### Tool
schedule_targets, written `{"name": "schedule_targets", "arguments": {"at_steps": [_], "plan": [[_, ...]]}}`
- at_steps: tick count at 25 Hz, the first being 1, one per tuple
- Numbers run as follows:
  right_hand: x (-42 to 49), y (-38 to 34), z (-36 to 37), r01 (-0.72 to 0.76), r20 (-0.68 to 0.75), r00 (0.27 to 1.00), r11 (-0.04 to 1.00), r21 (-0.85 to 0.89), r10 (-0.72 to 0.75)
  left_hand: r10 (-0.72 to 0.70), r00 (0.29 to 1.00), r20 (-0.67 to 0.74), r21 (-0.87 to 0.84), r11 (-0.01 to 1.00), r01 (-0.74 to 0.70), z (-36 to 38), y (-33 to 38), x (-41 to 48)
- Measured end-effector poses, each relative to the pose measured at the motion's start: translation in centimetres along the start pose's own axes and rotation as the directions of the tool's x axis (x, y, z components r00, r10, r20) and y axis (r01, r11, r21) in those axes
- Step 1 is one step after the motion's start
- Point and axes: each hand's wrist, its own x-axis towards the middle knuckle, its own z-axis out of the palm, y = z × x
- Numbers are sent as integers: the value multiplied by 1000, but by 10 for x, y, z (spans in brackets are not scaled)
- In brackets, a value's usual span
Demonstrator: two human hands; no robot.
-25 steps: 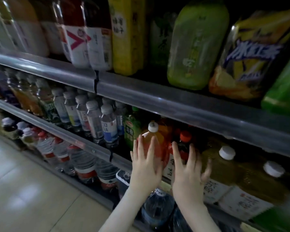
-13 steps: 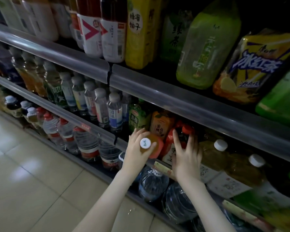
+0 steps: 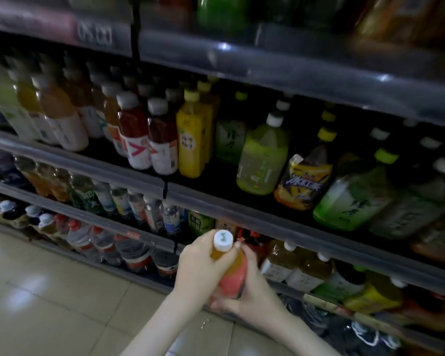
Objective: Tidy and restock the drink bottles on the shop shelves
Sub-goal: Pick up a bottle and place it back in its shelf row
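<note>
An orange drink bottle (image 3: 230,272) with a white cap and a pinkish label is held out in front of the lower shelf. My left hand (image 3: 199,268) grips its upper body just under the cap. Around its base curls my right hand (image 3: 252,295), supporting it from below and from the right. The bottle stands roughly upright, clear of the shelf row it came from. Behind it stand brown tea bottles (image 3: 280,263) with white caps and red-capped bottles (image 3: 252,238).
Above is a shelf of large green tea bottles (image 3: 263,160), a yellow iced-tea bottle (image 3: 307,181) and red drinks (image 3: 162,142). Small water bottles (image 3: 152,214) fill the lower left shelf, big water jugs (image 3: 134,253) the bottom. A grey shelf rail (image 3: 267,219) runs across. Tiled floor (image 3: 49,291) lies at left.
My left hand has pulled the orange bottle off the shelf and up. My right hand left the shelf bottles and closed round its base. The camera tilted upward.
</note>
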Motion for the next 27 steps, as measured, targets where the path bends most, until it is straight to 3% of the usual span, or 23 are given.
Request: {"name": "schedule_targets", "arguments": {"at_steps": [2,4,6,7,9,10,11,12,15,17,19,21,23,27], "plan": [[-29,-27,-16,14,-80,997,987,162,-1,-11,998,70,44,999,8,-18,60,-6],[-61,-47,-40,38,-158,987,976,214,-4,5,986,164,96,995,-21,-27,111,-11],[-96,-53,-70,55,-212,977,967,248,-1,-4,932,363,64,998,-21,-28,149,-10],[-112,-52,-86,65,-228,974,962,264,-3,-16,859,511,-7,1000,24,-27,161,-8],[-144,-50,-122,78,-249,968,955,285,-5,4,623,782,-149,972,181,-19,179,-11],[-162,-45,-142,81,-259,966,955,285,-4,29,525,851,-184,952,246,-7,187,-18],[-177,-39,-160,82,-256,967,959,270,-11,56,476,877,-207,940,270,6,193,-28],[-191,-32,-178,82,-243,970,963,257,-18,75,489,869,-218,946,242,24,201,-37],[-236,-7,-236,32,-132,991,953,302,9,38,646,763,-123,989,86,82,239,-66],[-258,5,-275,32,-188,982,966,257,18,21,686,727,-23,1000,-6,115,264,-79],[-273,12,-308,-6,-329,943,994,113,43,19,687,727,43,996,-74,144,281,-89],[-285,18,-328,-62,-376,925,998,15,64,36,687,725,80,987,-136,169,297,-98],[-291,24,-336,-83,-414,906,996,39,92,64,680,731,101,974,-200,186,311,-101],[-292,40,-359,-81,-618,778,993,80,113,87,648,757,112,959,-260,215,333,-102]]}}
